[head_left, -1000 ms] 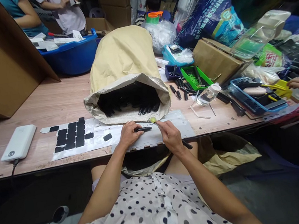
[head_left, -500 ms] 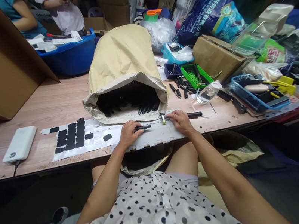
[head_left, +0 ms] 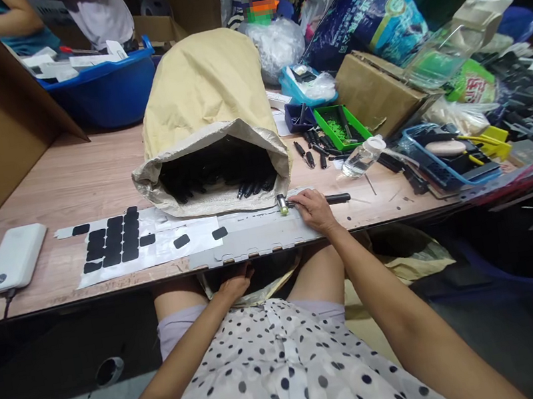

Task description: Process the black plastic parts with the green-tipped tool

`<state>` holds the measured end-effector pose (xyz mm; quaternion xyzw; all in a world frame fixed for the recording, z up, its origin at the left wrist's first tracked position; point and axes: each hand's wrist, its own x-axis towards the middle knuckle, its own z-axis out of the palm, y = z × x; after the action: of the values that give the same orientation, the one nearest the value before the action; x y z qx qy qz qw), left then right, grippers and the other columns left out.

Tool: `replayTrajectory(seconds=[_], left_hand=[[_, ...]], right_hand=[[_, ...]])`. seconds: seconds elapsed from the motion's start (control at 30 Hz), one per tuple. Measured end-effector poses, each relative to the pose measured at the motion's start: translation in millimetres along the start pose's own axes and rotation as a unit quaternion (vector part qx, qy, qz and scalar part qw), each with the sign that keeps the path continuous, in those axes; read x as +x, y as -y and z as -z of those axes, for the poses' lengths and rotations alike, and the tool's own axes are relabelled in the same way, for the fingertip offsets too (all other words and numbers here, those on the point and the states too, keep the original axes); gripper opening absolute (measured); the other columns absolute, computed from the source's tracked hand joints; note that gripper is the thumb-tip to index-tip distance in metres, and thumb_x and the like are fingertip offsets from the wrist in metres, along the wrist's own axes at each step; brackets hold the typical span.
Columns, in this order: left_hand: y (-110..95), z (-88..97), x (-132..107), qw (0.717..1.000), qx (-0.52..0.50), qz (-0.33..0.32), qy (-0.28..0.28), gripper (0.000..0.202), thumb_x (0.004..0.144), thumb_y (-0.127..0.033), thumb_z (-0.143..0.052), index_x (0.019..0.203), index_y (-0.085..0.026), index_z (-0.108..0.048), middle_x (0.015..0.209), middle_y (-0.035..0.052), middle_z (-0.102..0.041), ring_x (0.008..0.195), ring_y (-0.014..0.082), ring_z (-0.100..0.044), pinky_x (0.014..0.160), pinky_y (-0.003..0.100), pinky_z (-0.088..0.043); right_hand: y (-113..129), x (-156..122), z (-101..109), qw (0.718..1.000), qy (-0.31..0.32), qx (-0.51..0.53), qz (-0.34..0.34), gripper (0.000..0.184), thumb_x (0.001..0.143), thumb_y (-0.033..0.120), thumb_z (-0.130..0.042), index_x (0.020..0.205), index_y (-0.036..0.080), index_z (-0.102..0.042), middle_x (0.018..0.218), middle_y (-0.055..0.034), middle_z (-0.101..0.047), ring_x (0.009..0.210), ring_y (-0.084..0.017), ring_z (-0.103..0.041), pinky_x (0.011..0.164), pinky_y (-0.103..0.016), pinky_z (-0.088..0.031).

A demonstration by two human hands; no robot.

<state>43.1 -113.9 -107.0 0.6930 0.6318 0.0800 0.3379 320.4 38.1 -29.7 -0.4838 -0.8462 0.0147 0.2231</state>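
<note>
My right hand [head_left: 315, 210] is closed around the black handle of a small hammer [head_left: 340, 198], whose metal and yellowish head rests at the front of the sack on the table. Below the table edge, my left hand [head_left: 236, 286] reaches into the mouth of a sack [head_left: 273, 291] on my lap; its fingers are partly hidden. Under my right hand lies a grey board [head_left: 252, 237] with a notched front edge. A yellow woven sack [head_left: 208, 87] lies just beyond, its mouth facing me, full of black pen-like pieces [head_left: 257, 184].
On the left are a white sheet with black rounded patches [head_left: 110, 243] and a white power bank [head_left: 15, 258]. To the right stand a green tray [head_left: 342, 127], a clear bottle [head_left: 363, 156] and a blue basket of tools [head_left: 436, 166]. A blue basin [head_left: 103, 97] sits behind; people are beyond it.
My left hand has dropped from the board into the lap sack, and the black pen-like piece it held is out of sight. Another black patch shows on the board. The right hand keeps the hammer.
</note>
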Motion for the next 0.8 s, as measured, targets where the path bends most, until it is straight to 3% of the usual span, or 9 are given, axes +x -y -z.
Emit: replayTrajectory(seconds=[0.1, 0.23, 0.3, 0.37, 0.47, 0.57, 0.67, 0.8], left_hand=[[-7.4, 6.5, 2.6, 0.999, 0.026, 0.018, 0.025, 0.04, 0.09, -0.034, -0.058, 0.128, -0.033, -0.066, 0.124, 0.0079, -0.075, 0.109, 0.0284, -0.071, 0.083, 0.036, -0.055], [-46.0, 34.0, -13.5, 0.983, 0.005, -0.152, 0.102, 0.029, 0.087, -0.027, -0.061, 0.113, -0.027, -0.074, 0.108, 0.0072, -0.078, 0.099, 0.0269, -0.074, 0.081, 0.033, -0.055], [-68.9, 51.5, -18.3, 0.966, -0.032, -0.241, 0.091, 0.022, 0.089, -0.028, -0.061, 0.104, -0.028, -0.076, 0.1, 0.0044, -0.079, 0.092, 0.0239, -0.074, 0.079, 0.032, -0.054], [-86.0, 68.4, -15.3, 0.958, -0.073, -0.276, 0.038, 0.021, 0.093, -0.031, -0.057, 0.102, -0.028, -0.077, 0.097, 0.0029, -0.078, 0.089, 0.0207, -0.073, 0.08, 0.03, -0.054], [-92.4, 86.9, 2.0, 0.963, -0.087, -0.242, -0.077, 0.022, 0.096, -0.03, -0.055, 0.099, -0.026, -0.076, 0.095, 0.0034, -0.077, 0.085, 0.0187, -0.071, 0.08, 0.03, -0.054], [-81.6, 93.2, 22.1, 0.968, -0.054, -0.181, -0.168, 0.018, 0.093, -0.027, -0.057, 0.093, -0.024, -0.075, 0.09, 0.0035, -0.075, 0.082, 0.0186, -0.068, 0.075, 0.029, -0.053], [-69.7, 90.5, 33.4, 0.966, -0.024, -0.153, -0.207, 0.018, 0.092, -0.024, -0.056, 0.089, -0.023, -0.074, 0.085, 0.0031, -0.071, 0.079, 0.0177, -0.066, 0.068, 0.027, -0.05], [-63.9, 86.5, 35.5, 0.964, -0.013, -0.16, -0.213, 0.016, 0.09, -0.022, -0.056, 0.088, -0.022, -0.072, 0.083, 0.0027, -0.068, 0.075, 0.0169, -0.064, 0.064, 0.026, -0.047]], right_hand=[[0.4, 0.5, 1.0, 1.0, 0.002, -0.002, 0.009, 0.031, 0.096, 0.02, -0.05, 0.115, 0.026, -0.073, 0.098, -0.007, -0.065, 0.096, -0.023, -0.055, 0.087, -0.037, -0.041], [2.2, 0.9, 1.6, 1.0, 0.002, -0.002, 0.007, 0.032, 0.095, 0.019, -0.049, 0.114, 0.027, -0.074, 0.099, -0.007, -0.065, 0.096, -0.024, -0.055, 0.087, -0.037, -0.041], [3.6, 0.9, 2.0, 1.0, -0.002, -0.003, 0.005, 0.032, 0.095, 0.019, -0.049, 0.113, 0.027, -0.074, 0.099, -0.007, -0.065, 0.095, -0.024, -0.054, 0.087, -0.037, -0.041], [5.0, 0.8, 3.0, 1.0, -0.006, -0.007, 0.007, 0.031, 0.095, 0.019, -0.049, 0.112, 0.026, -0.074, 0.098, -0.0072, -0.065, 0.095, -0.023, -0.054, 0.086, -0.037, -0.042], [6.9, -0.2, 5.5, 1.0, -0.015, -0.02, 0.013, 0.031, 0.093, 0.019, -0.05, 0.113, 0.025, -0.073, 0.099, -0.0078, -0.065, 0.095, -0.024, -0.054, 0.086, -0.036, -0.042], [9.1, -1.8, 6.7, 0.998, -0.036, -0.034, 0.025, 0.031, 0.092, 0.019, -0.05, 0.113, 0.022, -0.073, 0.103, -0.0092, -0.065, 0.096, -0.024, -0.055, 0.087, -0.036, -0.043], [12.5, -3.2, 5.3, 0.996, -0.065, -0.057, 0.031, 0.033, 0.091, 0.018, -0.049, 0.113, 0.021, -0.074, 0.104, -0.0099, -0.065, 0.097, -0.023, -0.055, 0.088, -0.036, -0.043], [18.4, -5.9, 6.3, 0.988, -0.112, -0.101, -0.005, 0.035, 0.087, 0.017, -0.05, 0.11, 0.026, -0.075, 0.106, -0.0092, -0.066, 0.101, -0.024, -0.055, 0.094, -0.041, -0.04]])
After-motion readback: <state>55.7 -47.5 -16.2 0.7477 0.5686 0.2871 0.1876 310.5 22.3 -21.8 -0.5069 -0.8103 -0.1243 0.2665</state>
